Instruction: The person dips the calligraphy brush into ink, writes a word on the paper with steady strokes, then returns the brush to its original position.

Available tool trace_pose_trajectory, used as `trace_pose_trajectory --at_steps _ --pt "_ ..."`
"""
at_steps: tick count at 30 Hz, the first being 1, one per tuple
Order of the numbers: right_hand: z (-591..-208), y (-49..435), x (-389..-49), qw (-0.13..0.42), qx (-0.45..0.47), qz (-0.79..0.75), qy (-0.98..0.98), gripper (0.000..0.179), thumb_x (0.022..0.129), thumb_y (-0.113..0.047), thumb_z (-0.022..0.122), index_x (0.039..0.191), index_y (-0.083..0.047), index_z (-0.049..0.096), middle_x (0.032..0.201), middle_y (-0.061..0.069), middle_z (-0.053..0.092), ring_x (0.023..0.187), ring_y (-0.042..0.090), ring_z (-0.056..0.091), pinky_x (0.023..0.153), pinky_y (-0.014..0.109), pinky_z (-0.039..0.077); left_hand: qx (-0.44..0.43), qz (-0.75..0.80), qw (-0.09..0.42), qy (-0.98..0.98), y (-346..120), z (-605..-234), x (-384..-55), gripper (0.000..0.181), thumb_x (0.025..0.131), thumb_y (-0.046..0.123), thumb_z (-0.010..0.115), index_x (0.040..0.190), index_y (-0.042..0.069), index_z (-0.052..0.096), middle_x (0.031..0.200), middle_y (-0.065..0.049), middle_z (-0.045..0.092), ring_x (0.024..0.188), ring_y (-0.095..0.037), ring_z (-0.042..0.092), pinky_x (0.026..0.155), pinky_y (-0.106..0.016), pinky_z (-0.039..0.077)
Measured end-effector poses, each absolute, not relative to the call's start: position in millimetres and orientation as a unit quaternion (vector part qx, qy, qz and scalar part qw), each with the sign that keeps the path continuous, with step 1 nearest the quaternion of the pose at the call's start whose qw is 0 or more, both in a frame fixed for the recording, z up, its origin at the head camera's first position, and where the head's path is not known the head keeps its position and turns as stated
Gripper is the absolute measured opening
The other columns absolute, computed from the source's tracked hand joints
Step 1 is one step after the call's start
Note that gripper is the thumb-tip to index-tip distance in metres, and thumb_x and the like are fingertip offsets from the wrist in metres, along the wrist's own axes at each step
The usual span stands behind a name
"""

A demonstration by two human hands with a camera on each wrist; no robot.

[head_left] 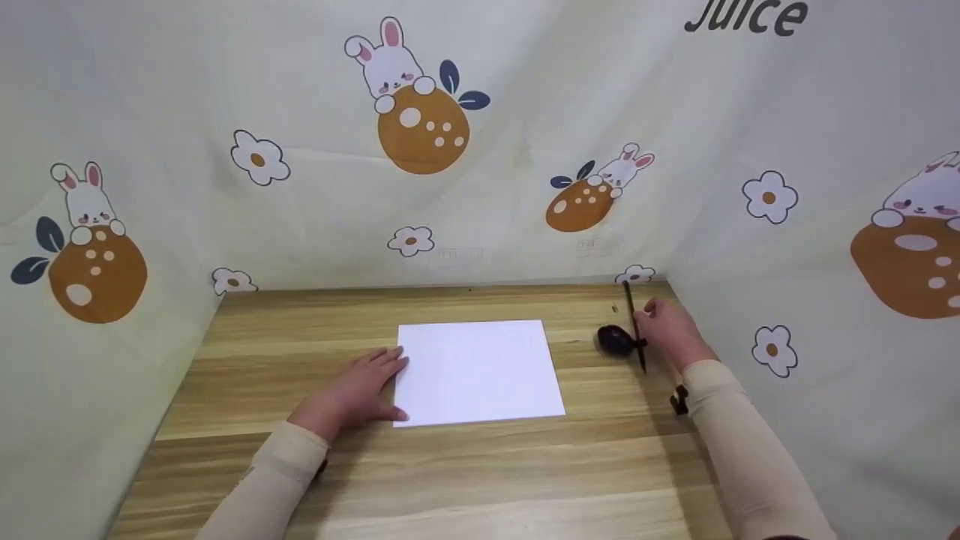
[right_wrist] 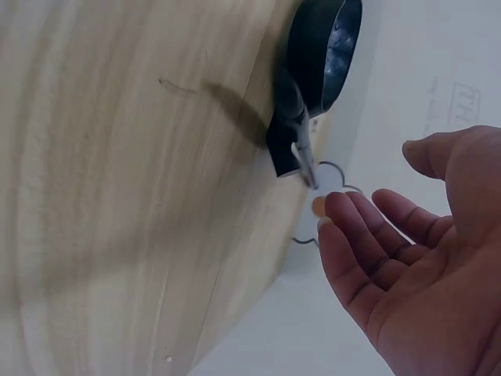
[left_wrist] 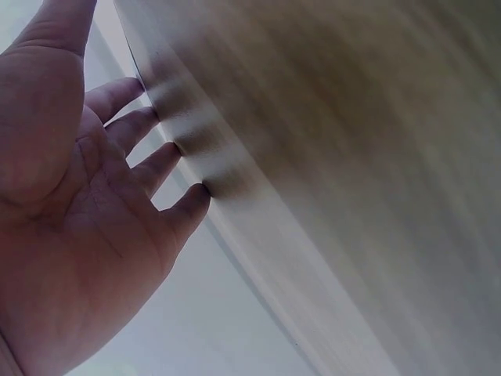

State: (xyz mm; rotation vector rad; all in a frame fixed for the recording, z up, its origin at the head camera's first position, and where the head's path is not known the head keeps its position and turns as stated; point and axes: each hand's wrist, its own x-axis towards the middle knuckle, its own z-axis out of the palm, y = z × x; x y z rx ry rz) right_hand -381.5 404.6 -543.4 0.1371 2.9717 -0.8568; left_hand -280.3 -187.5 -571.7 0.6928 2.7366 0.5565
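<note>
A sheet of white paper (head_left: 476,375) lies on the wooden table. At its left edge rests my left hand (head_left: 367,386), fingers spread, the tips at the paper's edge. The left wrist view shows the same left hand (left_wrist: 102,180) with its fingertips against the table top. On the right is a small dark round dish (head_left: 615,340) with a slim dark brush-like stick (head_left: 631,307) lying across its side piece. My right hand (head_left: 670,330) is just beside the stick. In the right wrist view the thumb of the right hand (right_wrist: 423,258) stands apart from its loosely bent fingers, holding nothing.
A cloth printed with rabbits and oranges (head_left: 424,135) hangs behind the table and along both sides, close to my right hand. A small dark mark (head_left: 615,308) shows on the table beyond the dish. Bare wood (head_left: 480,480) lies in front of the paper.
</note>
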Motion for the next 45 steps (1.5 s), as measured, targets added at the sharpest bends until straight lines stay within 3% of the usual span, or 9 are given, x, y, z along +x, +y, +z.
trace_pose_trajectory --at_steps 13,22,36,42,45 --pt "-540.0 404.6 -403.5 0.076 0.055 -0.254 0.963 0.036 0.111 -0.034 0.062 0.106 0.002 0.065 0.089 0.012 0.065 0.08 0.025 0.062 0.067 0.038 0.053 0.24 0.196 0.13 0.942 -188.5 -572.8 -282.4 0.104 0.09 0.051 0.091 0.169 0.002 0.043 0.179 -0.019 0.03 0.165 -0.049 0.023 0.131 -0.069 0.021" --pt "-541.6 406.6 -404.5 0.091 0.046 -0.219 0.97 0.037 0.101 -0.026 0.066 0.068 -0.011 0.057 0.063 0.001 0.055 0.059 0.02 0.052 0.056 0.034 0.044 0.242 0.191 0.123 0.944 -188.9 -575.1 -282.4 0.105 0.09 0.053 0.091 0.168 0.002 0.044 0.179 -0.019 0.032 0.164 -0.049 0.025 0.13 -0.07 0.023" --pt "-549.2 405.5 -406.9 0.125 0.065 -0.187 0.972 0.033 0.099 -0.023 0.063 0.068 -0.012 0.061 0.066 0.002 0.061 0.061 0.021 0.053 0.056 0.035 0.043 0.237 0.203 0.131 0.941 -187.0 -568.8 -277.8 0.104 0.089 0.05 0.093 0.168 0.001 0.045 0.178 -0.02 0.032 0.164 -0.05 0.025 0.13 -0.072 0.022" --pt "-549.7 408.8 -406.7 0.091 0.065 -0.22 0.969 0.034 0.092 -0.017 0.064 0.061 -0.015 0.052 0.059 -0.001 0.053 0.056 0.018 0.048 0.053 0.032 0.04 0.24 0.198 0.129 0.942 -186.2 -569.2 -278.3 0.104 0.09 0.051 0.092 0.168 0.002 0.044 0.179 -0.019 0.032 0.164 -0.049 0.025 0.13 -0.071 0.023" --pt "-546.7 410.3 -403.5 0.085 0.067 -0.272 0.956 0.036 0.096 -0.016 0.063 0.062 -0.015 0.051 0.057 -0.003 0.05 0.053 0.015 0.046 0.051 0.03 0.039 0.243 0.203 0.128 0.94 -187.2 -569.5 -279.3 0.104 0.09 0.049 0.092 0.168 0.001 0.044 0.179 -0.021 0.031 0.164 -0.05 0.024 0.13 -0.071 0.022"
